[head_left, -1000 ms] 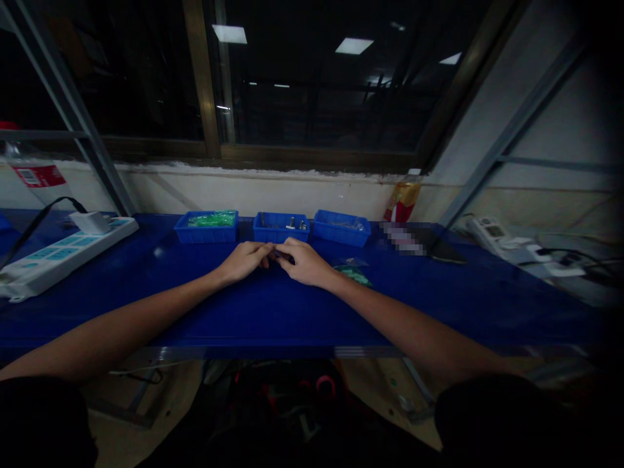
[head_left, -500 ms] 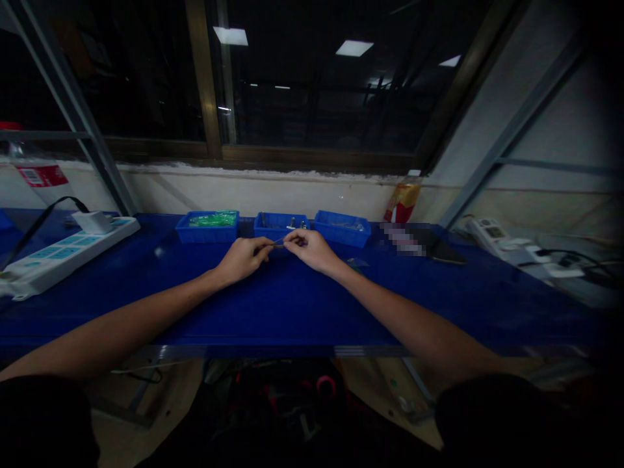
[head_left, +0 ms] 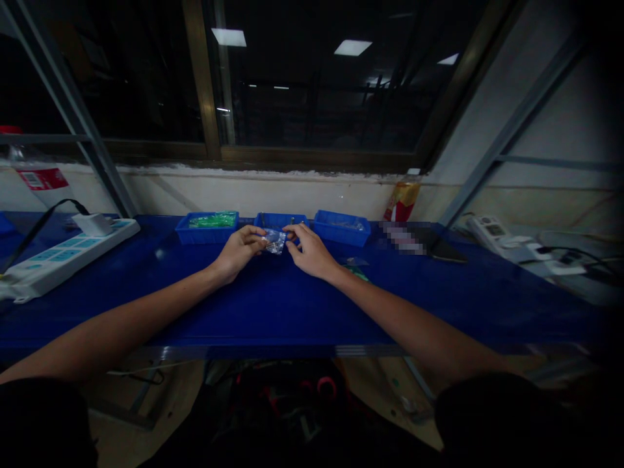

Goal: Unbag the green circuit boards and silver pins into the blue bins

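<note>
A small clear plastic bag (head_left: 275, 242) is held up above the blue table, its shiny face showing. Small contents seem to be inside, too unclear to name. My left hand (head_left: 238, 250) pinches the bag's left side between thumb and fingers. At the bag's upper right edge are the curled fingertips of my right hand (head_left: 309, 252), the thumb slightly lower. Just behind the hands is a blue bin (head_left: 280, 219) with metal parts, partly hidden by them. Beyond my right wrist lies a small clear-and-green packet (head_left: 358, 268), partly covered by the forearm.
A blue bin with green bags (head_left: 207, 227) stands left, another blue bin (head_left: 341, 227) right. A white power strip (head_left: 68, 253) lies on the table's left side. Farther right are a yellow-red pouch (head_left: 403, 200), a dark flat object (head_left: 446, 250) and white plugs with cables (head_left: 550, 260).
The plastic bag has turned so its face shows; earlier it was edge-on or hidden between my fingers. My left hand has shifted slightly up, and the right fingers have opened a little.
</note>
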Demonstrator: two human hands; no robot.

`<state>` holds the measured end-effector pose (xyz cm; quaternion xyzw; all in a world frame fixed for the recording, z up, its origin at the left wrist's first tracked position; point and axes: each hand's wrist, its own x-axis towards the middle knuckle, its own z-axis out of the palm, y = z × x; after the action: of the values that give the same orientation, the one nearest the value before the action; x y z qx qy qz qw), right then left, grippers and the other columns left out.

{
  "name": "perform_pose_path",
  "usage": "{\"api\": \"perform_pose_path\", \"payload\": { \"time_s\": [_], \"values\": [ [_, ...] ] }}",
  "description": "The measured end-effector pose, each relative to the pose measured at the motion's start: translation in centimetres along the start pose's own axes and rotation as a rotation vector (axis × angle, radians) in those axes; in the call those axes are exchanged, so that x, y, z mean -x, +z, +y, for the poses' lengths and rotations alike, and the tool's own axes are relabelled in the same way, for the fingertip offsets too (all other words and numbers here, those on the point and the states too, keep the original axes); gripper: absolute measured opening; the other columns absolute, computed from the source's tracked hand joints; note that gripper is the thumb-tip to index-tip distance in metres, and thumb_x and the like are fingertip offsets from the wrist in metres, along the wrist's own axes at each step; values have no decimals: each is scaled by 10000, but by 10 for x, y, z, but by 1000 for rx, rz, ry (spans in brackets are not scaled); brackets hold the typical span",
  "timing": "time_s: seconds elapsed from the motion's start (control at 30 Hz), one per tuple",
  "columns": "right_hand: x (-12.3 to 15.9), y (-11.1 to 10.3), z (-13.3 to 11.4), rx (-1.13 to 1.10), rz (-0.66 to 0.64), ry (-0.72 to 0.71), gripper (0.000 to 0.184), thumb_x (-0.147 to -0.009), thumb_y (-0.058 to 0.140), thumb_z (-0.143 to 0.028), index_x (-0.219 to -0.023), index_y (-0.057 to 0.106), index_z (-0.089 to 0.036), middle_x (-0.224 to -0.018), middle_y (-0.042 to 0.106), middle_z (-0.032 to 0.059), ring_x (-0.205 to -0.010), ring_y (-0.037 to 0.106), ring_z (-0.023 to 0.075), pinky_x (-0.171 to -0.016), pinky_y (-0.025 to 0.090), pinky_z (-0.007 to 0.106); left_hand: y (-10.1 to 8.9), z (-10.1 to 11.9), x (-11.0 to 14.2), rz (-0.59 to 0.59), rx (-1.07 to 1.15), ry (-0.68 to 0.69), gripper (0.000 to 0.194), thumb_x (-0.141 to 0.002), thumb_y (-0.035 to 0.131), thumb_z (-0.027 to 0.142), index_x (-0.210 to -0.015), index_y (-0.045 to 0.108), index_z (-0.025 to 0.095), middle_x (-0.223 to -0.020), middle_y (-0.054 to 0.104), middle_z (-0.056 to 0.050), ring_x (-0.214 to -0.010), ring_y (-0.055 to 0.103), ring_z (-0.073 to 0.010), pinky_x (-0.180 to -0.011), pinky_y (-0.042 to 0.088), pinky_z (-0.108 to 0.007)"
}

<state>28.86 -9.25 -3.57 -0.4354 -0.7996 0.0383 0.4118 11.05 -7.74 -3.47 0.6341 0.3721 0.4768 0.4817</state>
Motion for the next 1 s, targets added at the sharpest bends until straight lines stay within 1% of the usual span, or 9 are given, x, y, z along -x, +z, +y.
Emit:
{"api": "perform_pose_path", "payload": {
  "time_s": [0.1,0.27,0.33,0.4,0.5,0.6,0.73,0.9,1.0],
  "values": [
    [-1,0,-3,-80,-24,64,228,-805,465,-223,-1010,532,-146,-819,590,51,-737,545,142,-655,432,279,3,1,2,-10,-29,60,291,-681,602,175,-941,474,146,-701,604,3,-631,564,-104,-621,443,-237],
    [-7,-7,-4,-179,-57,127,125,-742,531,-250,-740,597,-144,-651,587,6,-595,524,104,-569,401,224,0,-3,-2,-78,-197,111,383,-723,571,233,-1061,420,135,-795,640,-42,-732,608,-144,-691,464,-273],
    [-13,-15,5,-180,-20,171,135,-731,533,-259,-716,595,-140,-618,571,1,-564,509,99,-541,396,217,-3,-7,-2,-136,-402,179,391,-767,519,255,-1119,396,139,-889,641,-70,-802,609,-157,-735,461,-297],
    [-20,-25,20,-176,41,228,158,-723,534,-282,-734,596,-137,-607,562,2,-548,504,101,-526,397,218,-5,-10,-1,-223,-684,254,387,-791,485,279,-1145,401,147,-991,619,-92,-900,584,-177,-800,439,-331],
    [-28,-44,46,-157,169,328,202,-723,515,-318,-780,584,-137,-595,546,-2,-523,504,104,-515,410,224,-6,-12,4,-343,-945,282,337,-781,494,348,-1069,502,175,-1102,570,-102,-1043,499,-251,-873,377,-432],
    [-32,-62,67,-123,266,416,224,-718,497,-325,-793,576,-128,-580,539,1,-494,503,105,-492,419,225,-5,-11,8,-412,-1049,261,336,-805,437,401,-1066,528,209,-1171,526,-95,-1083,447,-300,-857,344,-516],
    [-30,-76,88,-50,336,489,252,-703,492,-324,-802,590,-115,-595,565,20,-514,527,123,-493,426,234,-4,-8,10,-460,-1150,277,388,-841,357,422,-1135,490,206,-1193,503,-101,-1079,440,-296,-858,324,-512],
    [-25,-82,106,78,341,556,293,-715,472,-324,-855,602,-101,-646,602,43,-556,558,141,-510,430,234,-5,-9,8,-476,-1178,306,402,-845,343,440,-1144,484,211,-1179,511,-96,-1053,455,-287,-866,304,-492],
    [-24,-85,111,167,316,592,315,-740,442,-322,-897,593,-94,-703,621,64,-608,579,156,-545,437,244,-6,-9,9,-484,-1199,328,405,-855,320,439,-1153,475,212,-1183,508,-96,-1059,454,-287,-860,307,-488]
  ]
}}
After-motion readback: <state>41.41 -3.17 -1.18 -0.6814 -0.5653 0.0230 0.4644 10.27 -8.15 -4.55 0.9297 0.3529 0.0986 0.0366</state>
